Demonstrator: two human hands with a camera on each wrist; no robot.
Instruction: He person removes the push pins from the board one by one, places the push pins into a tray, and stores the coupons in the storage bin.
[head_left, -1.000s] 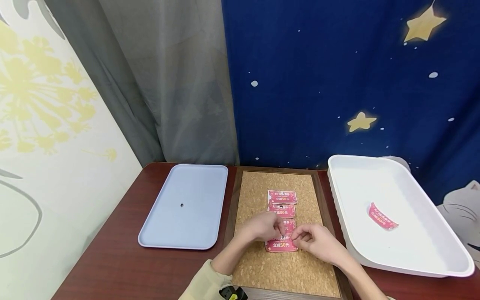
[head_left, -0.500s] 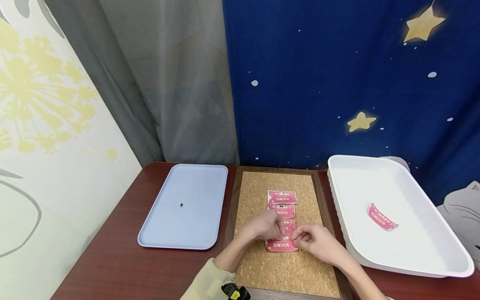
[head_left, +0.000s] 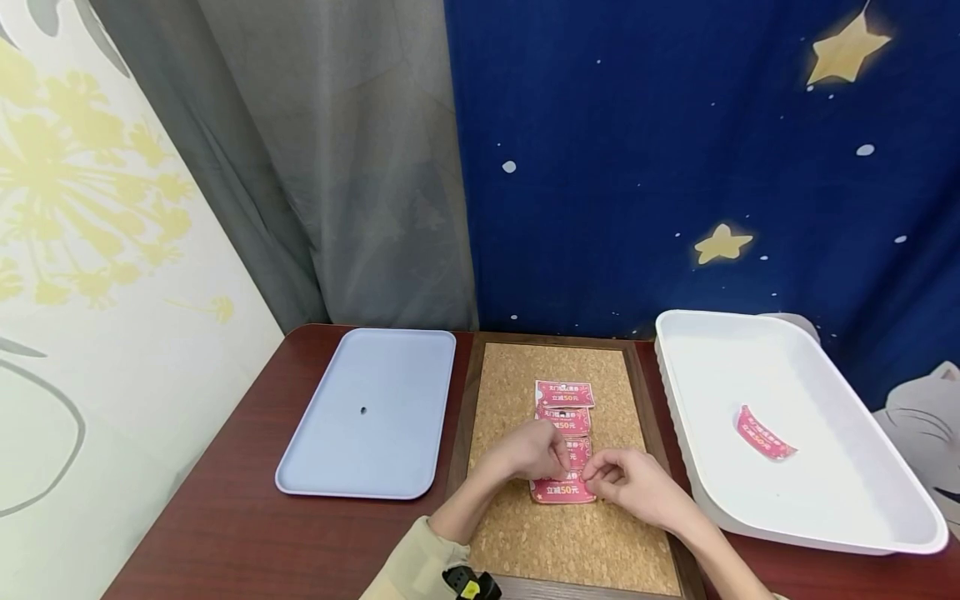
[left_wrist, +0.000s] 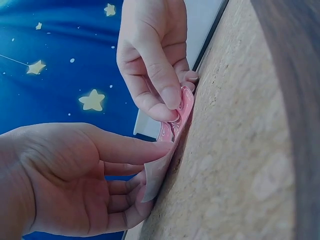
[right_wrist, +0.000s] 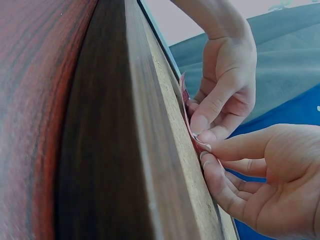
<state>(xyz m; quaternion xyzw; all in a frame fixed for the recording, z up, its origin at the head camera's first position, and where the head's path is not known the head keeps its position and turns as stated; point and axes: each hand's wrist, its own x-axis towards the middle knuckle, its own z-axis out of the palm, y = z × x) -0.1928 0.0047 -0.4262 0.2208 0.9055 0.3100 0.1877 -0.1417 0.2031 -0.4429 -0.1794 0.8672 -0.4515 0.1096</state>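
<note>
On a wood-framed cork board (head_left: 517, 533), several pink paper coupons are lined up in a column, overlapping slightly. The lowest coupon (head_left: 562, 493) is worked on by both hands. My left hand (head_left: 528, 452) pinches it near its upper edge, with the thumb on the face and curled fingers behind, as the left wrist view shows. My right hand (head_left: 633, 485) pinches the coupon's right edge between thumb and forefinger. In the right wrist view the coupon (right_wrist: 183, 92) looks bent and partly raised off the cork. The top coupon (head_left: 564, 394) lies untouched.
A white basin (head_left: 817, 517) stands to the right of the board, with one curled pink coupon (head_left: 763, 433) inside. At the left lies a pale blue tray (head_left: 360, 450) with a small dark spot (head_left: 363, 410) on it. Curtains (head_left: 570, 208) hang behind the table.
The left wrist and sleeve have shifted very slightly to the right, and a small dark spot below the left fingertips is no longer visible. The right hand and the coupons stay in place.
</note>
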